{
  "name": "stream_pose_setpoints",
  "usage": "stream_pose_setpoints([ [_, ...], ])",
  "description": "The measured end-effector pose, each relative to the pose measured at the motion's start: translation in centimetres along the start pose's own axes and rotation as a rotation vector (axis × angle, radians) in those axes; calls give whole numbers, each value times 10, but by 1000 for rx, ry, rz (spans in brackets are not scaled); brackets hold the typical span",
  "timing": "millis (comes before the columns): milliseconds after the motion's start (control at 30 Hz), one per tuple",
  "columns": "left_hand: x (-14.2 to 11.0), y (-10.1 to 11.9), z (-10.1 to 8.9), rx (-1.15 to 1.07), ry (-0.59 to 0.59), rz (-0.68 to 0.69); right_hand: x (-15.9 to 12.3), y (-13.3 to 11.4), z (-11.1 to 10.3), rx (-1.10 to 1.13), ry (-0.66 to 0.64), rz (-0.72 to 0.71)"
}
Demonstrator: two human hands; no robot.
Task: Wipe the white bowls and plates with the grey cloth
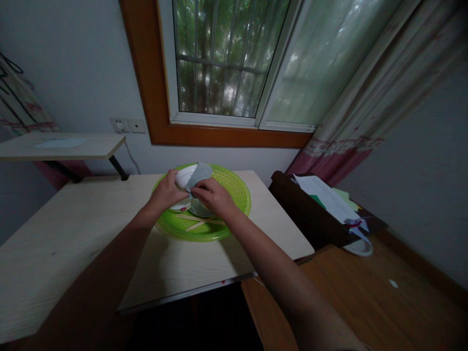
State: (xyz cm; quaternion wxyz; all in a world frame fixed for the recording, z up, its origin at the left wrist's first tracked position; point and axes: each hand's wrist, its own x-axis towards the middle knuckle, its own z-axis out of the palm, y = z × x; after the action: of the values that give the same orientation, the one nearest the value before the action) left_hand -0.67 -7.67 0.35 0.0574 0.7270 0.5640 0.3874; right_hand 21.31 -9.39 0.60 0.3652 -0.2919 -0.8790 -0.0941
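Above a green plastic basket (239, 195), my left hand (167, 192) grips a white bowl (185, 176) by its side, with the bowl tipped. My right hand (215, 195) pinches a grey-blue cloth (200, 174) against the bowl's rim and wall. Below the hands, another white bowl (182, 204) with a small red mark sits in the basket, partly covered by my left hand. Beside it lies a clear or pale dish (200, 209), half hidden under my right hand. Several wooden chopsticks (199, 222) lie crossed at the basket's near side.
The basket stands on a pale wooden table (109, 214) against the wall below the window. A raised shelf (62, 146) stands at the table's left back. To the right is a dark brown box-like piece (303, 209) with papers (325, 195) on it.
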Motion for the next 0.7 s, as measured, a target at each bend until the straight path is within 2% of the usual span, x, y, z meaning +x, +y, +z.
stream_pose_setpoints([
  [333,0,-2,3,-32,92,15,-1,6,-1,-33,182,108],
  [467,0,-3,2,-28,57,3,-2,8,3,-37,142,80],
  [567,1,-3,2,-3,24,13,-2,4,4,-3,44,48],
  [700,1,-4,2,6,-2,9,1,-4,0,100,-41,118],
])
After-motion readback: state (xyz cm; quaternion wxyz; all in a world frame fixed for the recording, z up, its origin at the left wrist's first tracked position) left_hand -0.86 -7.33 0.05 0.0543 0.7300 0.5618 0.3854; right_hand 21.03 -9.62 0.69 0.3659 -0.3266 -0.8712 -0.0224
